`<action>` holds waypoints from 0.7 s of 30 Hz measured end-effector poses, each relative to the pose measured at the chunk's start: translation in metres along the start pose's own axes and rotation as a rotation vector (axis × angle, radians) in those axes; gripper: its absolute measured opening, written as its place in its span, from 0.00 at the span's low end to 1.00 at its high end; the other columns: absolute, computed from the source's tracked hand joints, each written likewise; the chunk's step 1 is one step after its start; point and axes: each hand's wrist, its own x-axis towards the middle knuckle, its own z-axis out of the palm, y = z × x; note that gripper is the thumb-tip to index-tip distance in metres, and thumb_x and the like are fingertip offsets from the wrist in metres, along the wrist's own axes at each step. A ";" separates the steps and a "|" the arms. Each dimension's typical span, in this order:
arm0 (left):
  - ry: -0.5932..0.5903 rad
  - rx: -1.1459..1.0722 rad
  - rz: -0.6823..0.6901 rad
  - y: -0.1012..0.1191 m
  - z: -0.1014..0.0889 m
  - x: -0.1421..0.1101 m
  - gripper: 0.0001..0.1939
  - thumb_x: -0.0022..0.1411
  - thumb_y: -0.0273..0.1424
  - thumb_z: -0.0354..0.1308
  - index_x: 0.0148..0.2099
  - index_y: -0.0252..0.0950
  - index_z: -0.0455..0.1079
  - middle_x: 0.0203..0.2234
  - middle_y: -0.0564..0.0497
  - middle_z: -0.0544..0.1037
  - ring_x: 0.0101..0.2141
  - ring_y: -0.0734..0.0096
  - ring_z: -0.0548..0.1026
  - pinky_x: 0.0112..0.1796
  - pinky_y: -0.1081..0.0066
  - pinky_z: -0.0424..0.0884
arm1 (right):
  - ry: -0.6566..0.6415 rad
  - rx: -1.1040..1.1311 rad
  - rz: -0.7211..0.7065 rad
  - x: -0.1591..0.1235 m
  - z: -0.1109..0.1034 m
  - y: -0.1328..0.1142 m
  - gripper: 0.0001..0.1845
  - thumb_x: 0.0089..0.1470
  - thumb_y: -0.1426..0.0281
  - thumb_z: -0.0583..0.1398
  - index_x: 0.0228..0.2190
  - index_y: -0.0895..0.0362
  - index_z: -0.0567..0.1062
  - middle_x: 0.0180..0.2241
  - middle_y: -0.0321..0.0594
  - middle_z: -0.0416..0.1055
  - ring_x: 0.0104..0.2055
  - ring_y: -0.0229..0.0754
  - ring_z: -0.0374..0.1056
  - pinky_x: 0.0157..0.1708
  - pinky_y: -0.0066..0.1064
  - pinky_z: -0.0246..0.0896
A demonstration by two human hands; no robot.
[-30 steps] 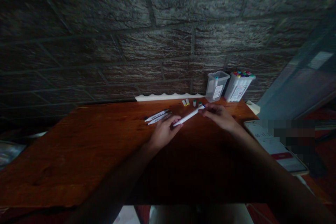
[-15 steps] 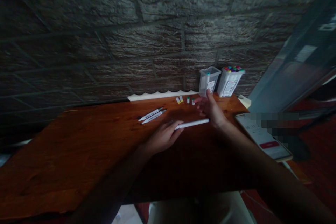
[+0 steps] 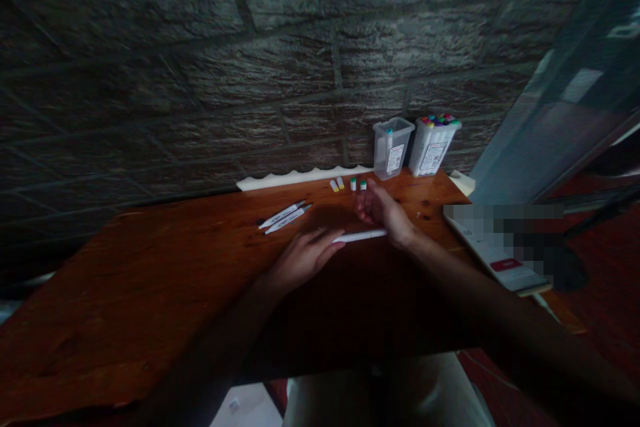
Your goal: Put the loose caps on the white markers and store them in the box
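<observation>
My left hand [image 3: 313, 253] is closed on one end of a white marker [image 3: 357, 236], held nearly level above the table. At the marker's far end, my right hand [image 3: 384, 213] has its palm turned inward and its fingers loosely curled but apart, gripping nothing I can see. The marker's right tip reaches the heel of that palm; whether it touches is unclear. Beyond my right fingers stand two green-and-white caps [image 3: 353, 184], with two yellow-and-white caps [image 3: 337, 185] lying to their left. Two uncapped white markers [image 3: 285, 216] lie side by side left of my hands.
A clear plastic box [image 3: 393, 150] holding a teal-ended marker stands by the stone wall [image 3: 295, 67]. Beside it is another box [image 3: 434, 149] full of coloured markers. A phone [image 3: 500, 253] lies at the right edge of the wooden table [image 3: 150, 280]. A wavy white strip [image 3: 305, 177] runs along the wall.
My right hand has moved left and closer to the held marker, its fingers more curled. The left hand keeps its hold on the marker. The whole view has shifted slightly.
</observation>
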 end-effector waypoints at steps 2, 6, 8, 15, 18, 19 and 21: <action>0.017 -0.016 -0.003 0.002 -0.002 0.002 0.18 0.69 0.38 0.48 0.55 0.39 0.70 0.49 0.48 0.77 0.48 0.63 0.76 0.51 0.65 0.70 | 0.045 0.023 -0.045 -0.001 0.001 -0.005 0.26 0.49 0.43 0.55 0.22 0.54 0.68 0.21 0.34 0.65 0.23 0.36 0.59 0.24 0.29 0.51; 0.051 -0.088 -0.053 0.005 -0.003 0.005 0.17 0.69 0.37 0.48 0.53 0.38 0.71 0.47 0.48 0.78 0.47 0.64 0.76 0.50 0.67 0.69 | 0.219 0.070 -0.150 -0.001 -0.003 -0.015 0.17 0.50 0.52 0.57 0.28 0.53 0.68 0.26 0.35 0.69 0.27 0.37 0.63 0.28 0.29 0.58; 0.070 -0.125 -0.100 0.005 -0.003 0.005 0.16 0.69 0.37 0.48 0.52 0.37 0.71 0.46 0.47 0.79 0.46 0.64 0.76 0.50 0.67 0.69 | 0.272 0.106 -0.192 0.001 -0.008 -0.018 0.13 0.49 0.56 0.59 0.30 0.52 0.69 0.30 0.36 0.71 0.31 0.38 0.66 0.30 0.29 0.60; 0.201 -0.263 -0.245 -0.001 -0.005 0.008 0.17 0.69 0.40 0.46 0.47 0.34 0.70 0.35 0.49 0.77 0.35 0.69 0.75 0.40 0.72 0.69 | 0.059 -0.127 -0.145 0.000 -0.024 -0.020 0.12 0.49 0.62 0.65 0.37 0.52 0.78 0.42 0.39 0.76 0.39 0.38 0.69 0.35 0.30 0.64; 0.199 -0.329 -0.247 -0.004 -0.006 0.009 0.19 0.70 0.40 0.43 0.40 0.33 0.70 0.30 0.50 0.75 0.31 0.71 0.72 0.36 0.73 0.68 | -0.046 -0.174 -0.139 -0.002 -0.023 -0.018 0.14 0.47 0.65 0.66 0.39 0.50 0.80 0.40 0.37 0.77 0.35 0.36 0.70 0.35 0.30 0.65; 0.194 -0.346 -0.247 -0.005 -0.006 0.009 0.20 0.70 0.40 0.43 0.38 0.34 0.70 0.28 0.51 0.74 0.30 0.71 0.71 0.35 0.73 0.67 | -0.052 -0.173 -0.144 -0.002 -0.023 -0.017 0.14 0.47 0.65 0.67 0.39 0.49 0.80 0.39 0.37 0.77 0.34 0.35 0.70 0.35 0.30 0.66; 0.190 -0.367 -0.253 -0.007 -0.006 0.010 0.20 0.70 0.40 0.43 0.34 0.34 0.69 0.24 0.52 0.72 0.28 0.72 0.70 0.32 0.74 0.66 | -0.043 -0.173 -0.150 -0.002 -0.022 -0.016 0.14 0.47 0.64 0.67 0.38 0.49 0.81 0.37 0.36 0.78 0.33 0.35 0.70 0.33 0.29 0.66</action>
